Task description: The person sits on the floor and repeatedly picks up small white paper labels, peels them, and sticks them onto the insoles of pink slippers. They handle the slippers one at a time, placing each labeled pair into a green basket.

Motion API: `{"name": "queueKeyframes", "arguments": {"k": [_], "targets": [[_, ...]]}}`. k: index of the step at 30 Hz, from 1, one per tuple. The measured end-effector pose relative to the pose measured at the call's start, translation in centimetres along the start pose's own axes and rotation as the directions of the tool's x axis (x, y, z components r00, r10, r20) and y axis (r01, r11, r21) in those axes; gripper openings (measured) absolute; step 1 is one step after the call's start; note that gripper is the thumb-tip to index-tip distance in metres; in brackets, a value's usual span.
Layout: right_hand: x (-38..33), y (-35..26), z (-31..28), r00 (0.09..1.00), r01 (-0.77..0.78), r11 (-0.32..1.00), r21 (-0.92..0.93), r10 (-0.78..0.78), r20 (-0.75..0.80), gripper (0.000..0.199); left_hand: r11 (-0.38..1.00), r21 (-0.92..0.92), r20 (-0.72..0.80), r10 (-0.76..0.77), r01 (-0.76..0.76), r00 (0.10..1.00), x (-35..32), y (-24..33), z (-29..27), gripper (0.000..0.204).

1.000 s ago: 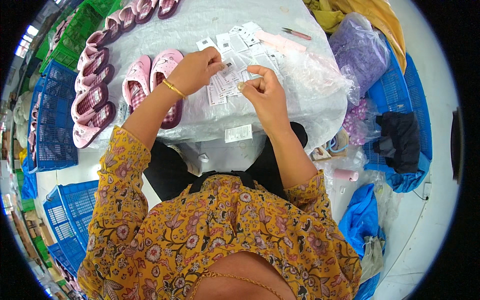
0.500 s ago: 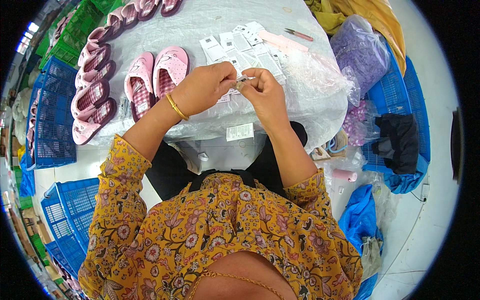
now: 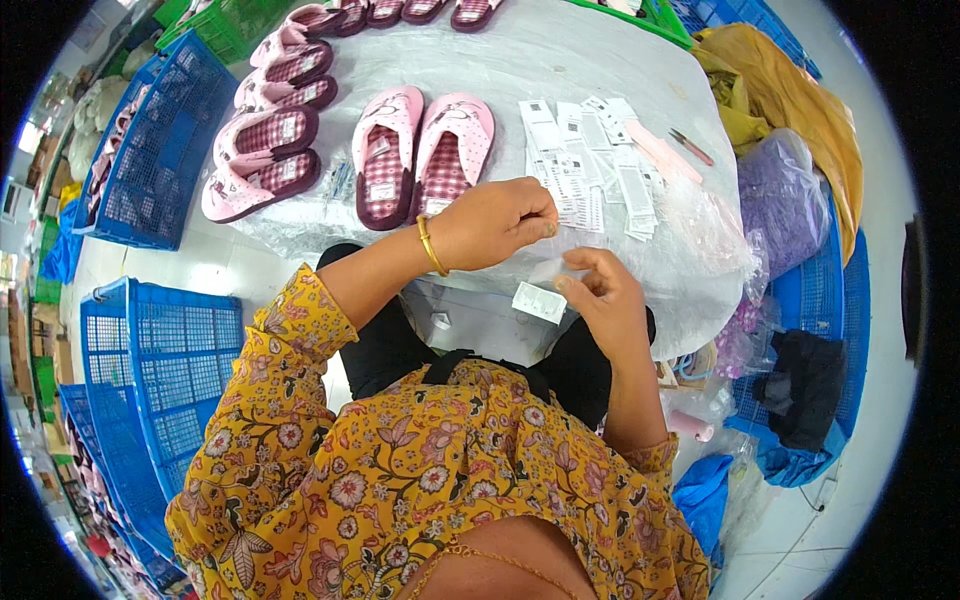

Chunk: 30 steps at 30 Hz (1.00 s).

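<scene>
On the slippers: soft, matt cloth uppers, with checked, woven-looking cloth insoles. On the table: thin, translucent plastic film, wrinkled, with glossy patches. Above this film: smooth, flat, printed paper labels. On the blue crates: rigid plastic, openwork mesh, slight sheen. On the purple-filled bag: clear plastic, crinkled and glossy. On the bracelet: smooth, polished, gold-coloured metal. On the blouse: thin, printed cloth, matt. On the floor: smooth, glossy finish.
</scene>
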State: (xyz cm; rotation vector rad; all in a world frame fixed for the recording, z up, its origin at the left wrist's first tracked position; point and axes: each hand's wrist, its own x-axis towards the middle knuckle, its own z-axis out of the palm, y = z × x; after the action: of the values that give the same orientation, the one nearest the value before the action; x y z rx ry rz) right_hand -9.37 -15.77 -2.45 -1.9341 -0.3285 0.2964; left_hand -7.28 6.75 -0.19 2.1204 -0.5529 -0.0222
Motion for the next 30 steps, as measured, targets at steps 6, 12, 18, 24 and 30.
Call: {"name": "queueKeyframes", "arguments": {"k": [6, 12, 18, 24, 30], "targets": [[0.3, -2.0, 2.2, 0.995, -0.102, 0.919, 0.382, 0.095, 0.038, 0.016, 0.995, 0.020, -0.093, 0.098, -0.097, 0.991, -2.4, 1.0, -0.1, 0.010], [0.6, -2.3, 3.9, 0.972, -0.165, 0.894, 0.416, 0.075, 0.223, 0.010, 0.993, -0.012, -0.134, 0.119, -0.122, 0.984, -5.1, -1.1, -3.0, 0.015], [1.1, -3.9, 5.2, 0.908, 0.028, 0.888, 0.458, -0.214, 0.359, 0.011, 0.541, 0.830, -0.054, 0.325, -0.138, 0.944, -5.8, -7.6, -11.4, 0.039], [3.1, -3.9, 7.2, 0.931, -0.012, 0.860, 0.510, -0.176, 0.319, 0.012, 0.370, 0.827, 0.249, 0.434, -0.424, 0.866, -3.0, -11.0, -12.8, 0.040], [4.6, -3.1, 6.4, 0.969, -0.069, 0.714, 0.696, -0.118, 0.218, 0.011, 0.330, 0.836, 0.310, 0.376, -0.438, 0.873, -1.0, -12.0, -13.4, 0.024]]}}
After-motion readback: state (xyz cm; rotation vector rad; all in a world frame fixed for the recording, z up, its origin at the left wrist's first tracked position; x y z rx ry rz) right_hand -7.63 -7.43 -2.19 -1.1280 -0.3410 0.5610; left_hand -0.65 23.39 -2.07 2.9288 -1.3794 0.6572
